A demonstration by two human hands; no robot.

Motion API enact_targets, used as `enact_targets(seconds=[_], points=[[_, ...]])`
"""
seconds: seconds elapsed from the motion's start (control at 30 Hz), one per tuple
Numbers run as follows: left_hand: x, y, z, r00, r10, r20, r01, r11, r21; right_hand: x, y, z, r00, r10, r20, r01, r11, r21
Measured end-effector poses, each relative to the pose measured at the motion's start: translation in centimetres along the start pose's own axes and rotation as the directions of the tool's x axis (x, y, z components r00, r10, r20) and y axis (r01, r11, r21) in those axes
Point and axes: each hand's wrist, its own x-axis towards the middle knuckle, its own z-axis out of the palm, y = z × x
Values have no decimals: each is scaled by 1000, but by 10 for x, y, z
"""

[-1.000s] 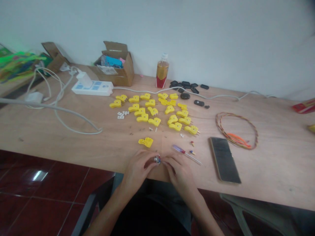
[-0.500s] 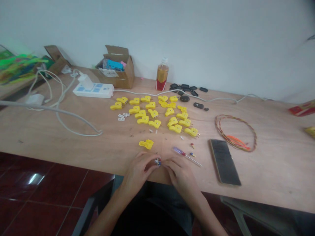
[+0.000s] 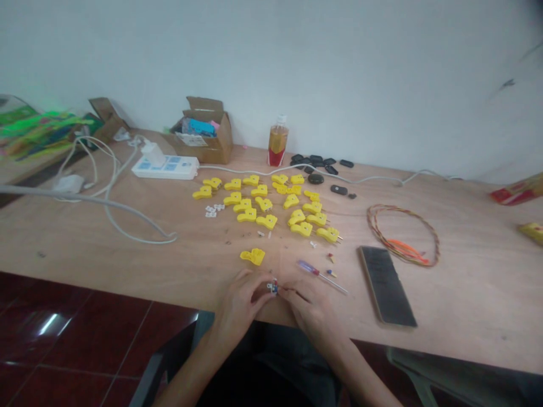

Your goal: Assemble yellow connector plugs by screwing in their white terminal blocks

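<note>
Small white connector piece with red and blue parts [image 3: 274, 287] sits between the fingertips of both hands, close above the near edge of the light wooden bench [image 3: 186, 265]. It looks light and stiff, probably hard plastic with some metal, so weight should be no trouble; its smallness is the harder part, and smooth faces could let it slip or twist under an off-centre push. Its finer details are too small to make out, but any thin tabs or wire ends would likely bend easily, so the sounder hold is on the solid white body, from opposite sides, with light pressure. The left hand [image 3: 238, 299] does just that: thumb below and index finger above, bowed into a ring, their tips closed on the piece. The fingers of the right hand [image 3: 311, 305] are drawn together, nearly pinched, with their tips at the piece's right side; whether they grip it, or something finer, I can't make out. Just beyond the hands lies a hollow yellow plastic half-shell shaped like a thumbs-up [image 3: 253, 257], and near the right hand a thin screwdriver with a translucent purple handle [image 3: 314, 271] rests on the wood, untouched.
</note>
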Motion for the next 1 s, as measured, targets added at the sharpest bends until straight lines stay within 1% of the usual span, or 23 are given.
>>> enact_targets(seconds=[0.07,0.17,0.33,0.5,0.57,0.67,0.77,0.87,0.93,1.0], points=[[0,-1,0,999,-33,8,33,999,30,2,-1,-2,999,-26,19,26,1000,-11],[-1,-2,0,998,-61,13,61,996,65,10,-1,-11,994,-77,71,79,997,-21],[-1,-1,0,1000,5,-2,-5,999,42,23,-1,-28,978,-117,171,125,992,-32],[0,2,0,1000,-1,-10,1,1000,24,27,-2,-28,975,-124,186,135,990,-48],[-1,0,1,1000,20,-13,-20,1000,24,26,-6,-27,978,-109,179,120,991,-52],[-6,-5,4,993,117,-34,-115,992,59,21,-11,-32,987,-38,158,50,996,-72],[-13,-10,7,978,205,-44,-195,965,175,9,-4,-43,993,66,103,-53,991,-125],[-21,-12,8,970,242,-31,-217,916,337,-6,16,-60,985,172,4,-168,965,-203],[-25,-11,6,965,259,-32,-220,874,434,-14,32,-72,966,245,-78,-257,931,-261],[-28,-10,5,962,271,-33,-219,839,497,-18,46,-81,942,298,-156,-333,893,-304]])
